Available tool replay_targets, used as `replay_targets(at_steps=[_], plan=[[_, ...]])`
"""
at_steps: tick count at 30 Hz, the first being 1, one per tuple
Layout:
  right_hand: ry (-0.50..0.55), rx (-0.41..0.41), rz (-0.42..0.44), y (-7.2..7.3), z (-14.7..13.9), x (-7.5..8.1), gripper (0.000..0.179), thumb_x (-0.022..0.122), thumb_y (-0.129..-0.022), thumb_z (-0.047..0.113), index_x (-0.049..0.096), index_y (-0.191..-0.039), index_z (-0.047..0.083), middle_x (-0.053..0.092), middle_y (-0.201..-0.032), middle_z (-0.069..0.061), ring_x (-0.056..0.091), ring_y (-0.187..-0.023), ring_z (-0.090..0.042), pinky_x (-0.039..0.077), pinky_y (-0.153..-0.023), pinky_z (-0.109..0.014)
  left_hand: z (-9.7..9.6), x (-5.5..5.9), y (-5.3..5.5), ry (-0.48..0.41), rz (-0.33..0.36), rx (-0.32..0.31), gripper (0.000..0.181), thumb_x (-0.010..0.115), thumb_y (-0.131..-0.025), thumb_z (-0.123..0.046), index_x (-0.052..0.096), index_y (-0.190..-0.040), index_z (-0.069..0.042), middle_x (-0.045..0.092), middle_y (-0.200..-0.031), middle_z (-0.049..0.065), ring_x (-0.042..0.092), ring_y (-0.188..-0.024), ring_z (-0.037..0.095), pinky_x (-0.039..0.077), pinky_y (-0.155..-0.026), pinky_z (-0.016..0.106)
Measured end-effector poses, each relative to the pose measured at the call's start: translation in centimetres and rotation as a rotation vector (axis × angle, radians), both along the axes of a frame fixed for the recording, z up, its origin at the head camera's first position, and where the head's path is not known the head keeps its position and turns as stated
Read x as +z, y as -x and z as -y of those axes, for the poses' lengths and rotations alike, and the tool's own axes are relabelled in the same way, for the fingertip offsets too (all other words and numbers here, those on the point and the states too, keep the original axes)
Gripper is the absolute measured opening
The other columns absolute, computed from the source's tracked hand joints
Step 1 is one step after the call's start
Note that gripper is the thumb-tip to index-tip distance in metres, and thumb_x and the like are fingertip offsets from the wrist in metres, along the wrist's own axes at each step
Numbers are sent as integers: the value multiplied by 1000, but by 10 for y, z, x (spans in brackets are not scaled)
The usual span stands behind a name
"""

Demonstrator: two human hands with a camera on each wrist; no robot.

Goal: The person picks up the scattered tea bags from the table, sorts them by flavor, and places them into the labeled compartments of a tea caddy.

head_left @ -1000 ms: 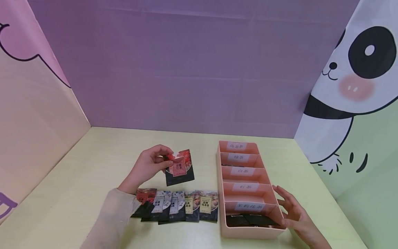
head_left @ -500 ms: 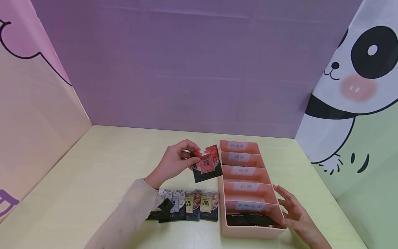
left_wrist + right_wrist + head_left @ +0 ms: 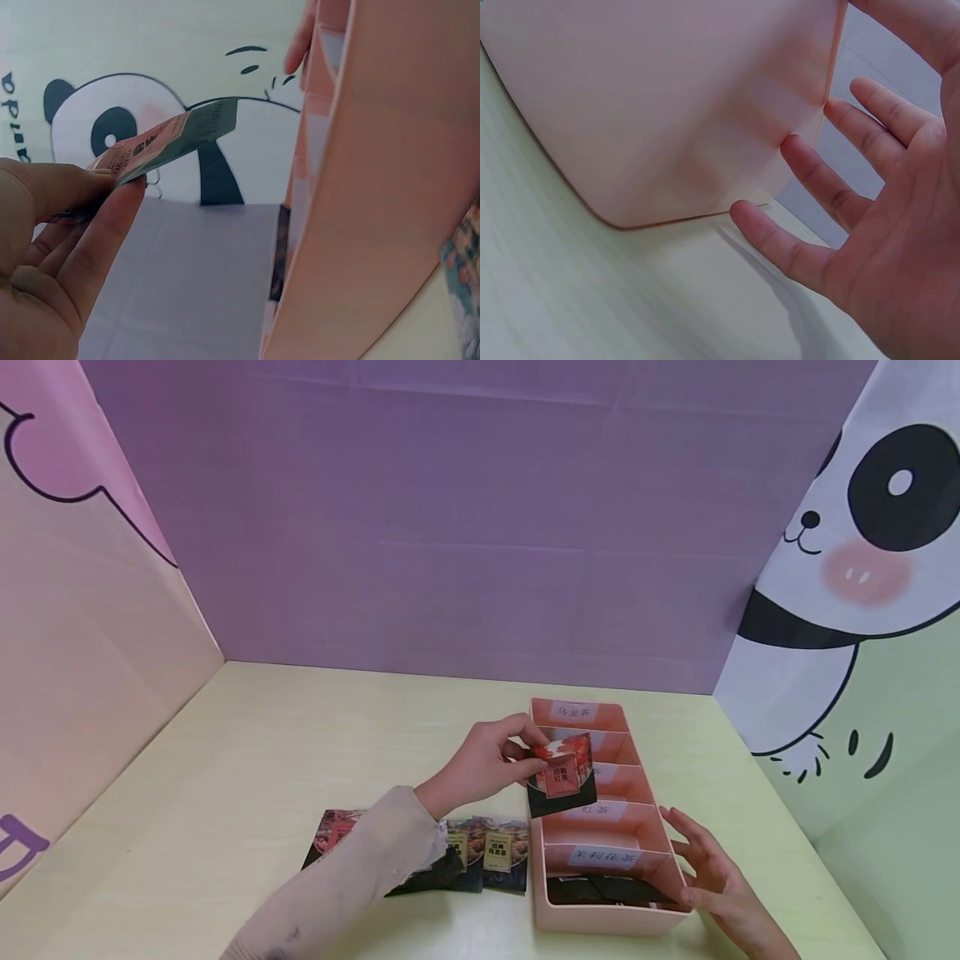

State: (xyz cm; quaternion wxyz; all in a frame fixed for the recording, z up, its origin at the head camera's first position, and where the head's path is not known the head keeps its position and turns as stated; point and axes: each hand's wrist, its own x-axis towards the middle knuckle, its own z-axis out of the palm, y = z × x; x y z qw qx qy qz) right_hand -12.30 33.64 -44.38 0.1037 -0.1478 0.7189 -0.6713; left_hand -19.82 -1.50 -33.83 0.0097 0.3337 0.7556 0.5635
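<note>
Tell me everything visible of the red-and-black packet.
The packet looks flat and glossy, red above and black below, with a pinkish-red label bearing dark characters. The left grip pinches its left side between thumb and fingers. It is tilted in midair, overlapping the pink box in the head view but not touching it.

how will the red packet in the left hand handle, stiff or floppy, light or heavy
The red packet probably feels light, being thin and pinched near one edge by the left hand. It seems fairly stiff, since its free end juts out nearly flat.
</note>
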Motion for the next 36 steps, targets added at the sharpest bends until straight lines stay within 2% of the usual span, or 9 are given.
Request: replay_targets(at_steps=[4, 9, 11, 15, 19, 22, 26, 30, 36], plan=[[-43, -12, -2, 1, -1, -1, 72, 54, -97, 6, 22, -157, 29, 36, -148, 29, 49, -126, -3, 47, -100, -38, -14, -7, 0, 45, -52, -6, 19, 68, -91, 3, 63, -108, -4, 67, -104, 12, 67, -80, 13, 56, -68, 25], [-51, -8, -9, 1, -1, -2, 73, 54, -97, 6, 22, -157, 30, 34, -149, 28, 49, -127, -4, 46, -99, -34, -24, -19, -3, 151, -190, -35, 17, 69, -91, 3, 63, -106, -5, 68, -105, 9, 65, -85, 12, 53, -74, 19], [-35, -1, -7, 1, 0, -2, 72, 54, -97, 6, 22, -158, 29, 35, -149, 28, 49, -127, -4, 46, -97, -28, -26, -24, -4, 216, -276, -56, 18, 69, -91, 4, 62, -106, -4, 68, -104, 8, 64, -85, 12, 52, -75, 16], [-21, 5, 3, 0, 0, 0, 73, 54, -97, 5, 20, -158, 27, 35, -149, 29, 49, -127, -3, 46, -97, -27, -28, -32, -6, 326, -478, -99, 17, 70, -90, 3, 62, -103, -5, 66, -102, 5, 62, -83, 11, 49, -76, 12], [6, 45, -24, 0, -1, 0, 71, 53, -98, 6, 21, -158, 28, 34, -150, 28, 48, -127, -3, 47, -97, -27, -29, -38, -9, 450, -664, -102, 16, 73, -90, -5, 59, -95, -10, 63, -90, -1, 59, -72, 7, 46, -70, 9], [26, 76, -43, 1, -2, 1, 70, 52, -98, 6, 23, -157, 30, 34, -151, 27, 47, -128, -2, 48, -96, -29, -29, -41, -10, 535, -770, -96, 18, 75, -90, -11, 57, -90, -12, 64, -82, -4, 57, -66, 6, 44, -64, 9], [13, 73, -35, 1, -4, 1, 70, 52, -98, 6, 23, -156, 35, 33, -150, 29, 47, -127, 0, 49, -95, -30, -29, -43, -13, 578, -851, -101, 13, 76, -89, -15, 63, -89, -14, 69, -81, -6, 61, -69, 5, 46, -66, 11], [5, 64, -37, -1, -5, 0, 71, 51, -99, 4, 23, -156, 34, 33, -150, 29, 47, -127, 1, 50, -94, -30, -29, -45, -15, 581, -904, -101, 4, 76, -89, -16, 73, -91, -15, 72, -86, -7, 64, -79, 6, 48, -74, 13], [-17, 32, 13, 0, -4, -2, 70, 51, -99, 5, 23, -155, 38, 33, -148, 32, 47, -126, 3, 50, -94, -31, -26, -45, -21, 651, -859, -135, 10, 71, -92, -21, 79, -96, -16, 74, -91, -6, 64, -95, 11, 47, -87, 21]])
